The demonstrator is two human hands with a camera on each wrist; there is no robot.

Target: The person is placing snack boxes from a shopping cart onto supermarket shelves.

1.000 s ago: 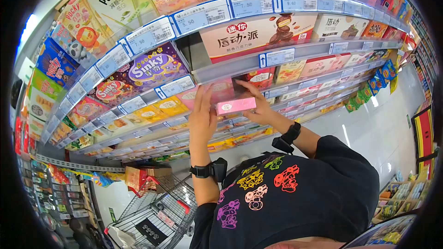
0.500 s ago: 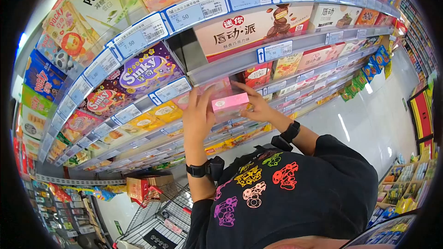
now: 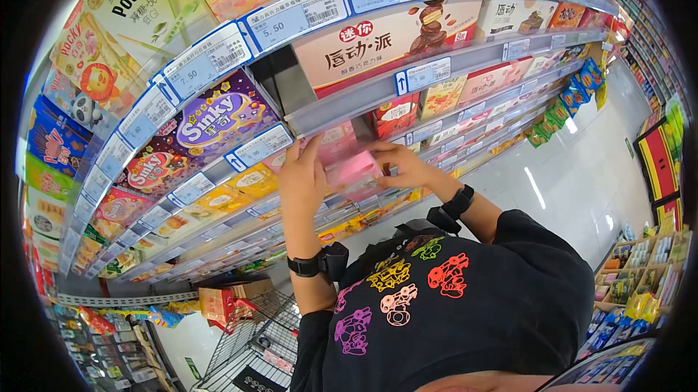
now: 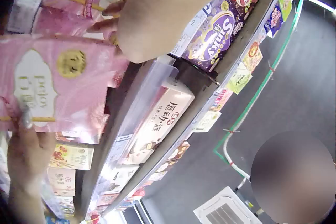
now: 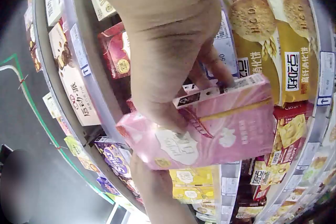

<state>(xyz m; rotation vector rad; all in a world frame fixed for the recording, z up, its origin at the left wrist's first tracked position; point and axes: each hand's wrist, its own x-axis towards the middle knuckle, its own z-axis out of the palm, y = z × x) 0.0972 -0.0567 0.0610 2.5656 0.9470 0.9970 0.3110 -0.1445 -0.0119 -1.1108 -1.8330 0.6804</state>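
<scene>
Head view, pink box (image 3: 356,172) tipped differently than before, pinched by the right hand (image 3: 407,166), left hand (image 3: 302,177) near, fingers extended; left wrist view — fingers apart at shelved pink boxes (image 4: 71,3); right wrist view — thumb across box face.

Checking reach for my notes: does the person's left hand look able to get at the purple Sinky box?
Probably yes: the left hand looks open, the right hand grips the pink box, and the purple Sinky box is close by, with only the price-label strip along its lower edge.
</scene>
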